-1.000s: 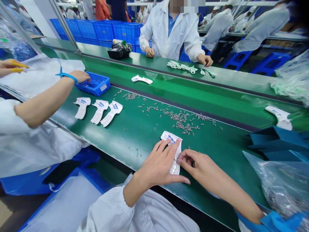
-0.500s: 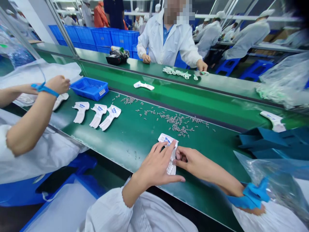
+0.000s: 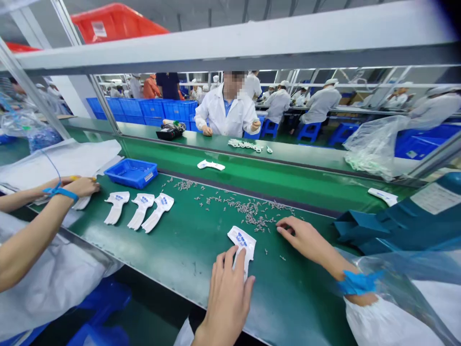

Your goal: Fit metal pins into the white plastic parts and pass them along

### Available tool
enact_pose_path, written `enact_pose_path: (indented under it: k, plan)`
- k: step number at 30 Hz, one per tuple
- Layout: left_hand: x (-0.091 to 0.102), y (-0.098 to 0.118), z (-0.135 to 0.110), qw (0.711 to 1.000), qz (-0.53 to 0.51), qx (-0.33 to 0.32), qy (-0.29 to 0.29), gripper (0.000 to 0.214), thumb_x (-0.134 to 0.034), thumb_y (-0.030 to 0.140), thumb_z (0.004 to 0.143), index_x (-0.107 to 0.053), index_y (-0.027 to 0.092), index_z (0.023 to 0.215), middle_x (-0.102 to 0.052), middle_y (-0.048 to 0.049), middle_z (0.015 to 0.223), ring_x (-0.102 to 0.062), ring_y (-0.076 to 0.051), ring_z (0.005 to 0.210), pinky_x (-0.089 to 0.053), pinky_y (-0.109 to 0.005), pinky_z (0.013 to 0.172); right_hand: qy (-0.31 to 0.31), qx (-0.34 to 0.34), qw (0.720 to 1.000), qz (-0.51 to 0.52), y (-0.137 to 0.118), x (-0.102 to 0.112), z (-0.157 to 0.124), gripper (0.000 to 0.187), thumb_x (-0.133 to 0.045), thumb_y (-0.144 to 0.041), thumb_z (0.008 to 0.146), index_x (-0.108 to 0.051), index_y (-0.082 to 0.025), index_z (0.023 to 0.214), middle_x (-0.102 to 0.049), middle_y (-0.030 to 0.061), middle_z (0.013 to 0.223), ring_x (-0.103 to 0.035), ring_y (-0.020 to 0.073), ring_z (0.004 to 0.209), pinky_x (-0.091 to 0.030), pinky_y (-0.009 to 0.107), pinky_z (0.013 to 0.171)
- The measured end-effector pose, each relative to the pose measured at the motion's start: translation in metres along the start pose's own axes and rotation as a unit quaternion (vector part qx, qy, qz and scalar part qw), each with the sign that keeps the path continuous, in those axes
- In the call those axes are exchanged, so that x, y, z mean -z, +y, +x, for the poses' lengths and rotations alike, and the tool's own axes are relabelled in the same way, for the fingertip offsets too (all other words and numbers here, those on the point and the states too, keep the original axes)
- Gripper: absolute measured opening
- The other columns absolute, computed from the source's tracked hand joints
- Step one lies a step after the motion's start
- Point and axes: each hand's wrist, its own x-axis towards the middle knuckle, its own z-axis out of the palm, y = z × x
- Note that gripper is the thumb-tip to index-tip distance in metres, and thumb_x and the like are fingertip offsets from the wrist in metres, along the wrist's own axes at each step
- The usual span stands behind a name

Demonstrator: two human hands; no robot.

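From the right hand (image 3: 306,236), loose metal pieces (image 3: 248,209) crowd 10 o'clock and a dark teal object (image 3: 387,227) stands at 3; bare green worktop (image 3: 288,295) gives passage toward 6. From the left hand (image 3: 229,293), a white part (image 3: 240,238) blocks 1 o'clock; worktop lies open toward 10, up to three matching parts (image 3: 140,211).

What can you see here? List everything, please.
Worktop: 1, green, foreground
Nearest shell: 1, white, on worktop
Row shells: 3, white, worktop's left
Channel shells: 2, white, green channel
Metal bits: many, silvery, mid-worktop
Tray: 1, blue, left
Sheets: uncounted, white, far left
Looped parts: several, white-green, far bench
Device: 1, black, far bench
Folded material: uncounted, teal, right
Bags: several, clear, both sides
Crates: several, blue, background
Stools: several, blue, background
Bin: at least 1, red, overhead
Co-workers: many, mostly in white, around
Left grip: 1, bare, on nearest shell
Right grip: 1, bare, beside metal bits
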Motion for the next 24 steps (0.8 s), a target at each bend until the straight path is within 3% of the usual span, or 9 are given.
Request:
enact_pose_path:
  k: [3,7,9,12,16,18,21,24]
  plan:
    - [0.004,-0.009,0.006,1.000,-0.006,-0.028,0.005,0.051,-0.040,0.015,0.097,-0.037,0.030,0.146,-0.050,-0.0123,0.140,-0.054,-0.032,0.118,-0.054,-0.050,0.089,0.011,0.025,0.999,0.031,-0.003,-0.005,-0.004,0.032,-0.039,-0.041,0.098,-0.063,-0.020,0.102,-0.067,0.0098,0.104,-0.064,0.0222,0.088,-0.050,0.038,0.079]
    - [0.031,-0.020,0.029,0.998,0.017,-0.067,0.012,0.050,-0.041,0.015,0.099,-0.036,0.032,0.145,-0.049,-0.0111,0.139,-0.053,-0.029,0.118,-0.052,-0.048,0.094,0.009,0.026,0.997,0.076,0.001,-0.010,-0.011,0.031,-0.040,-0.041,0.099,-0.064,-0.022,0.104,-0.065,0.0093,0.108,-0.064,0.0229,0.093,-0.051,0.038,0.082]
    - [0.044,-0.020,0.057,0.996,0.032,-0.077,0.018,0.046,-0.042,0.014,0.099,-0.039,0.030,0.142,-0.049,-0.0114,0.138,-0.054,-0.028,0.116,-0.050,-0.049,0.096,0.016,0.028,0.996,0.078,0.006,-0.012,-0.011,0.030,-0.041,-0.040,0.098,-0.065,-0.023,0.105,-0.065,0.0094,0.108,-0.064,0.0240,0.095,-0.051,0.040,0.085]
    - [0.047,-0.013,0.129,0.994,0.053,-0.092,0.013,0.041,-0.048,0.013,0.098,-0.044,0.025,0.137,-0.050,-0.0117,0.135,-0.052,-0.028,0.119,-0.046,-0.050,0.101,0.032,0.042,0.996,0.070,0.009,-0.015,-0.010,0.031,-0.043,-0.039,0.097,-0.066,-0.022,0.109,-0.064,0.0105,0.111,-0.062,0.0259,0.101,-0.050,0.043,0.090]
    - [0.010,0.003,0.243,0.992,0.080,-0.098,0.002,0.038,-0.059,0.020,0.096,-0.052,0.019,0.133,-0.052,-0.0109,0.135,-0.053,-0.027,0.123,-0.045,-0.049,0.104,0.029,0.055,0.996,0.068,0.002,-0.015,-0.012,0.034,-0.047,-0.040,0.096,-0.066,-0.021,0.118,-0.062,0.0116,0.115,-0.059,0.0270,0.105,-0.048,0.045,0.096]
    - [-0.016,0.012,0.285,0.992,0.095,-0.087,-0.001,0.037,-0.062,0.030,0.096,-0.055,0.018,0.130,-0.054,-0.0103,0.135,-0.057,-0.027,0.119,-0.049,-0.050,0.099,0.013,0.060,0.996,0.072,-0.005,-0.013,-0.014,0.035,-0.050,-0.041,0.095,-0.066,-0.022,0.120,-0.061,0.0117,0.118,-0.059,0.0272,0.107,-0.047,0.045,0.098]
    - [-0.048,0.024,0.319,0.991,0.118,-0.059,-0.002,0.036,-0.062,0.034,0.096,-0.057,0.017,0.127,-0.058,-0.0102,0.130,-0.061,-0.025,0.112,-0.053,-0.047,0.094,-0.021,0.070,0.994,0.081,-0.013,-0.013,-0.017,0.036,-0.057,-0.042,0.092,-0.066,-0.024,0.122,-0.060,0.0108,0.123,-0.057,0.0271,0.111,-0.046,0.043,0.100]
    - [-0.065,0.031,0.327,0.989,0.142,-0.042,-0.005,0.036,-0.063,0.035,0.096,-0.058,0.016,0.126,-0.059,-0.0100,0.128,-0.063,-0.024,0.109,-0.054,-0.046,0.092,-0.042,0.066,0.993,0.085,-0.017,-0.018,-0.019,0.029,-0.055,-0.038,0.094,-0.067,-0.028,0.118,-0.059,0.0087,0.122,-0.057,0.0263,0.112,-0.047,0.041,0.100]
